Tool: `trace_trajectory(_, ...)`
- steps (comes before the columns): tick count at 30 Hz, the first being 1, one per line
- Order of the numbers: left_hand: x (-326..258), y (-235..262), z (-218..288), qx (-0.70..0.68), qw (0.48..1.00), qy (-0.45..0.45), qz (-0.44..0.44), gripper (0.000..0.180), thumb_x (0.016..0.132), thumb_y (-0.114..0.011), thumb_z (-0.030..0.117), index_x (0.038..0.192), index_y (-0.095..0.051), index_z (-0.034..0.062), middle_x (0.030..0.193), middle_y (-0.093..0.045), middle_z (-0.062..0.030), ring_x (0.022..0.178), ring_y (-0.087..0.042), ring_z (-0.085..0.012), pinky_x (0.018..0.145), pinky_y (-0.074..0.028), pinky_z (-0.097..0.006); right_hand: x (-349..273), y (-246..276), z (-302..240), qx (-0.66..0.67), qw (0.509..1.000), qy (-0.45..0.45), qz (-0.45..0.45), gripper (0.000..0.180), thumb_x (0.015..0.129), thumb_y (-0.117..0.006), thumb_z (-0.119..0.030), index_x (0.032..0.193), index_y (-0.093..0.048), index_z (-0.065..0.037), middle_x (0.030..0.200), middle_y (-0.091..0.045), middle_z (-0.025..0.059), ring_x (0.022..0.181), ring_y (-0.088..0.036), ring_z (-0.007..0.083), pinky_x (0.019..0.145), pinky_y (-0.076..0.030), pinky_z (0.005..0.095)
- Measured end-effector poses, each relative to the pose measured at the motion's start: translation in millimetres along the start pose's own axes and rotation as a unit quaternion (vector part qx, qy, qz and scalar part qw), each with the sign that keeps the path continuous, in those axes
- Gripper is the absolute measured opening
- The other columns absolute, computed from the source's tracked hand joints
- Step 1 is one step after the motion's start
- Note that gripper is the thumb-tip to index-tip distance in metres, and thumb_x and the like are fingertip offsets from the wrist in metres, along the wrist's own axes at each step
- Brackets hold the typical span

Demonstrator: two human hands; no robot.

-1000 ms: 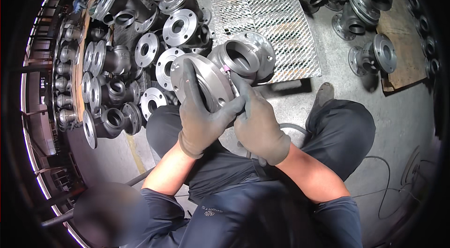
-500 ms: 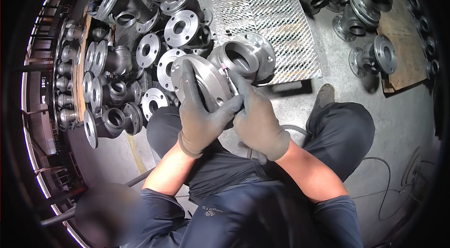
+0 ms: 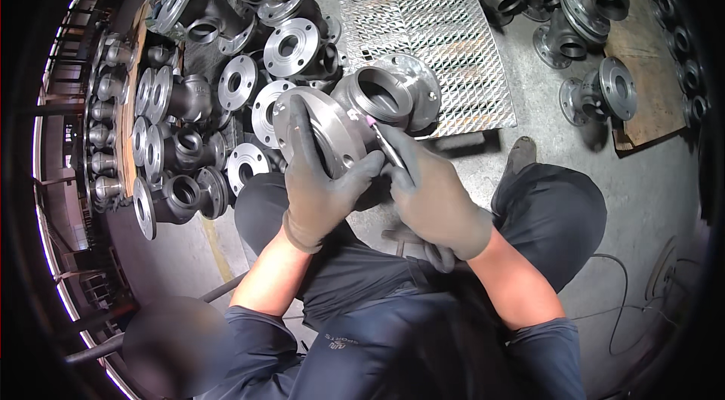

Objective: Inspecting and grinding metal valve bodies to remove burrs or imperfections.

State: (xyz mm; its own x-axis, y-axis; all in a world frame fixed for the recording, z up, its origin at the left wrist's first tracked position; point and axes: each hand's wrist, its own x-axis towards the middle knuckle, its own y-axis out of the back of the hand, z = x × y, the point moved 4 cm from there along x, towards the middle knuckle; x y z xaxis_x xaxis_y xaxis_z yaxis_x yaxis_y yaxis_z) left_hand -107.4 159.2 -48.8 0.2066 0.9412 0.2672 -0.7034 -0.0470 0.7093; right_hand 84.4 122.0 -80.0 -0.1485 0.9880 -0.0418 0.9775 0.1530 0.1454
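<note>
One flanged valve body was held at the near edge of the metal grating by the left hand, grip spread over its flange; a pink-tipped tool was pinched by the right hand, grip nearly closed, tip beside the body.

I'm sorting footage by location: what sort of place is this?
Probably a metalworking shop: many flanged metal fittings crowd the left, a metal grating platform lies ahead, and the gloved right hand holds a slim pink-tipped tool.
</note>
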Motion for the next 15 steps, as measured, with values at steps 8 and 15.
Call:
trace_trajectory(8,0.9,5.1,0.8,0.015,0.997,-0.060,-0.035,0.140,0.081,-0.102,0.044,0.174,-0.019,-0.0188,0.155,-0.060,-0.0370,0.137,-0.068,-0.0472,0.116,-0.054,-0.050,-12.3,28.9,-25.7,0.002,0.999,-0.003,-0.044,0.064,0.106,-0.059,0.004,0.169,-0.050,-0.001,0.119,-0.075,0.0293,0.103,-0.078,0.0390,0.093,-0.061,0.0465)
trace_trajectory(15,-5.6,6.0,-5.2,0.111,0.975,-0.181,-0.060,0.108,0.070,-0.085,0.000,0.165,-0.038,-0.0200,0.108,-0.066,-0.0285,0.094,-0.065,-0.0474,0.085,-0.053,-0.055,-13.3,69.8,19.8,-0.016,0.994,-0.110,-0.009,0.061,0.105,-0.061,0.002,0.166,-0.051,0.001,0.128,-0.077,0.0307,0.106,-0.083,0.0379,0.092,-0.063,0.0434)
